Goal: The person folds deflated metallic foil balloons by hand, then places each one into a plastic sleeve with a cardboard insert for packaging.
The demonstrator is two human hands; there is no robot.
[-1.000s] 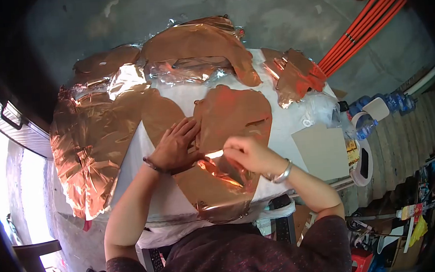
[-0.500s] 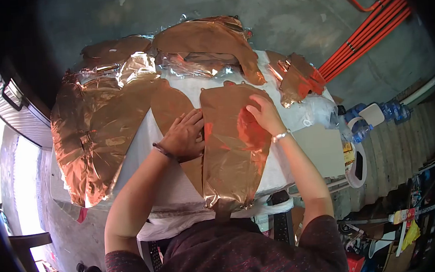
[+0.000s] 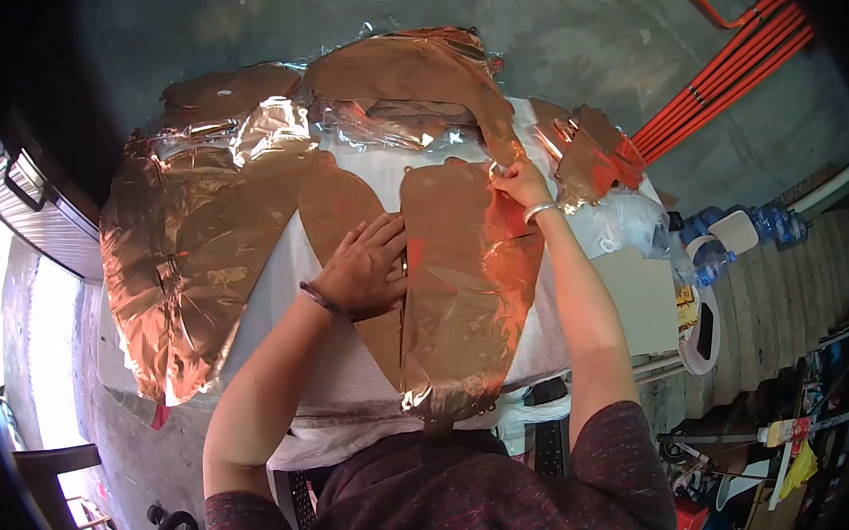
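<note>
A flat, copper-coloured foil balloon [image 3: 454,263] lies in front of me on the white-covered table, its surface creased and reflecting red on the right side. My left hand [image 3: 362,269] rests flat beside its left edge, fingers stretched out over a second copper foil piece [image 3: 338,200] that lies partly beneath. At the upper right corner of the balloon, my right hand [image 3: 522,186] has its thumb and fingers closed on the edge. The fingertips are small in view, and the underside of the foil is hidden.
A large crinkled foil piece [image 3: 191,260] covers the table's left side. More foil [image 3: 398,72] lies at the back, with crumpled foil [image 3: 593,157] at the right. Clear plastic bags [image 3: 621,224] and a pale board [image 3: 631,296] sit right. Orange pipes [image 3: 724,72] run behind.
My right hand has moved up and slightly right, from hovering over the balloon to pinching its upper right edge. My left hand stays nearly in place. The view has shifted slightly.
</note>
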